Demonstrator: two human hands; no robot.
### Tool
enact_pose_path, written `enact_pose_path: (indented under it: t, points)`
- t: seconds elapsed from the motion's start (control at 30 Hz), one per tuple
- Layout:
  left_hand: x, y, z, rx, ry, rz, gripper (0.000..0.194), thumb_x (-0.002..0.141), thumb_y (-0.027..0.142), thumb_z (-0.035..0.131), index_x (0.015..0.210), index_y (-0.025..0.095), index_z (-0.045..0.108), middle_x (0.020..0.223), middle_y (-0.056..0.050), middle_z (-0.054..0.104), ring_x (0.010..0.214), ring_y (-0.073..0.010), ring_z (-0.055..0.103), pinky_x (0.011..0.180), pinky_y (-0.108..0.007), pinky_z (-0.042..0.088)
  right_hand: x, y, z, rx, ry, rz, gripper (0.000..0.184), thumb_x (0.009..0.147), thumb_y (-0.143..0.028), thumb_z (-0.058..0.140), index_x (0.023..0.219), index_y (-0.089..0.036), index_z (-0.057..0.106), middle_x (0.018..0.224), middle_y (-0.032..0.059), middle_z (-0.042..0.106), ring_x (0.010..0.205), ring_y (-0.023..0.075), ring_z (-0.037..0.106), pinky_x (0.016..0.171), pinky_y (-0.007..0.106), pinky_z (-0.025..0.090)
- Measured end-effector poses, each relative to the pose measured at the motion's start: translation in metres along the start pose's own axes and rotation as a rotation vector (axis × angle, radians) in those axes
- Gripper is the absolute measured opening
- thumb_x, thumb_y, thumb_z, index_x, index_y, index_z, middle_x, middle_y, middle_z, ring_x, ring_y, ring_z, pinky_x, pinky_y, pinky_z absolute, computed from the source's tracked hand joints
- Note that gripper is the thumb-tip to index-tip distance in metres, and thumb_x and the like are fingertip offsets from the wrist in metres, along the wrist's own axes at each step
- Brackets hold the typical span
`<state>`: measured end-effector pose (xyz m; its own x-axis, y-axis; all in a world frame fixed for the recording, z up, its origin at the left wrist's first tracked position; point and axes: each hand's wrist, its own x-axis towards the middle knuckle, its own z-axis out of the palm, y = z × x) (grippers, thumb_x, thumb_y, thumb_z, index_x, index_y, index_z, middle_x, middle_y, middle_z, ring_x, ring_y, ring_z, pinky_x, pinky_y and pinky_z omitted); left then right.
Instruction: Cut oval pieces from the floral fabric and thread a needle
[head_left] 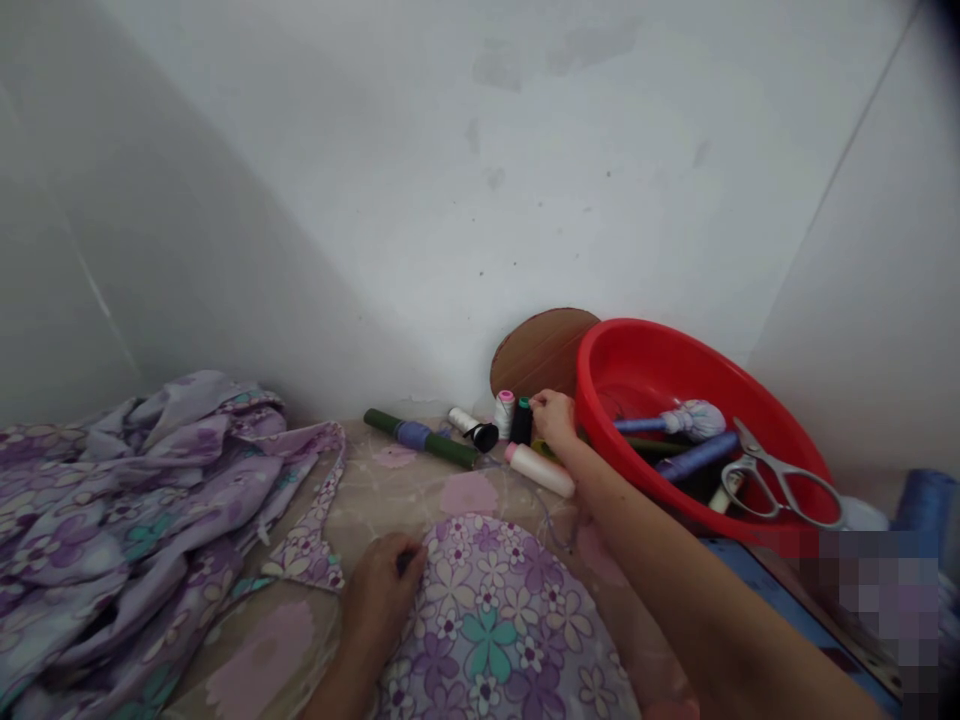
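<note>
My right hand (pixel 553 417) reaches far forward to a cluster of thread spools by the wall. Its fingers are closed on a dark spool with a teal top (pixel 522 420). A white spool with a pink top (pixel 504 412) stands just left of it, and a long pale pink spool (pixel 540 470) lies under my wrist. My left hand (pixel 381 592) rests on the table surface with fingers curled against the edge of a purple floral fabric piece (pixel 491 625), pinching something small and dark that I cannot make out.
A red plastic basin (pixel 637 365) at the right holds scissors (pixel 780 480) and blue thread cones. A green and purple roll (pixel 420 437) lies near the wall. Crumpled floral cloth (pixel 127 520) fills the left. A round brown board (pixel 540 350) leans on the wall.
</note>
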<state>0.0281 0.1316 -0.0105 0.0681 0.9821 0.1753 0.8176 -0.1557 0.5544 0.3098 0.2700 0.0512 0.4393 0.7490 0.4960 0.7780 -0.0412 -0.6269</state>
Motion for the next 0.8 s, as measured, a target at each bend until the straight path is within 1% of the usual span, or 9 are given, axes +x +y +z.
enact_pose_path:
  t: [0.13,0.23,0.37,0.43,0.53,0.6,0.7,0.8]
  points:
    - [0.0,0.0,0.0,0.003,0.011,0.002,0.021,0.075,0.032,0.042,0.072,0.019,0.059,0.074,-0.002,0.061,0.072,-0.0156,0.054,0.061,-0.023,0.035,0.0,-0.001,-0.002,-0.017,-0.025,-0.002,0.015,0.065,-0.022,0.049,0.063,-0.016,0.063,0.061,0.0048,0.063,0.055,0.012,0.053,0.05,0.02,0.035]
    - [-0.001,0.001,0.0,0.007,0.025,0.031,0.022,0.075,0.031,0.042,0.072,0.019,0.059,0.073,-0.002,0.061,0.071,-0.0149,0.054,0.061,-0.023,0.034,-0.001,-0.003,-0.003,-0.017,-0.035,-0.001,0.015,0.065,-0.021,0.049,0.062,-0.015,0.063,0.061,0.0056,0.063,0.056,0.0127,0.054,0.05,0.02,0.036]
    - [-0.002,0.001,-0.001,0.009,0.022,0.011,0.02,0.075,0.03,0.043,0.075,0.019,0.06,0.075,-0.002,0.062,0.073,-0.0147,0.054,0.061,-0.022,0.034,-0.003,-0.005,-0.006,0.004,-0.051,0.007,0.016,0.065,-0.02,0.049,0.065,-0.015,0.064,0.061,0.006,0.063,0.055,0.0129,0.055,0.05,0.02,0.038]
    - [-0.002,0.001,-0.002,0.01,0.013,0.005,0.021,0.075,0.031,0.043,0.075,0.019,0.06,0.076,-0.002,0.062,0.073,-0.0148,0.054,0.061,-0.022,0.034,-0.003,-0.007,-0.009,0.02,-0.058,0.011,0.019,0.066,-0.018,0.048,0.071,-0.014,0.065,0.066,0.0071,0.064,0.058,0.0132,0.056,0.051,0.02,0.039]
    - [-0.002,0.002,-0.002,0.02,0.006,0.018,0.023,0.076,0.033,0.041,0.076,0.019,0.06,0.076,-0.002,0.062,0.072,-0.0152,0.054,0.059,-0.022,0.034,-0.005,-0.009,-0.017,0.036,-0.062,0.009,0.026,0.066,-0.016,0.048,0.087,-0.012,0.064,0.079,0.0105,0.064,0.068,0.0149,0.058,0.057,0.021,0.042]
    - [-0.001,0.002,-0.002,0.023,-0.003,0.028,0.025,0.077,0.035,0.04,0.077,0.019,0.059,0.077,-0.002,0.062,0.073,-0.0156,0.055,0.059,-0.022,0.034,-0.008,-0.012,-0.024,0.039,-0.073,0.0,0.03,0.065,-0.015,0.049,0.093,-0.011,0.062,0.084,0.0121,0.064,0.073,0.0163,0.058,0.06,0.022,0.042]
    - [-0.001,0.003,-0.003,0.019,0.005,0.034,0.026,0.077,0.036,0.039,0.078,0.02,0.058,0.078,-0.002,0.063,0.073,-0.0156,0.055,0.059,-0.022,0.034,-0.013,-0.018,-0.036,0.053,-0.126,-0.028,0.027,0.065,-0.014,0.051,0.088,-0.014,0.063,0.081,0.0102,0.064,0.073,0.016,0.058,0.061,0.022,0.042]
    - [-0.001,0.003,-0.003,0.031,0.036,0.035,0.027,0.078,0.037,0.038,0.08,0.021,0.058,0.078,-0.002,0.063,0.072,-0.0154,0.055,0.059,-0.022,0.034,-0.023,-0.021,-0.049,0.093,-0.233,-0.059,0.021,0.063,-0.011,0.051,0.079,-0.015,0.064,0.069,0.0058,0.064,0.06,0.0123,0.057,0.052,0.019,0.042]
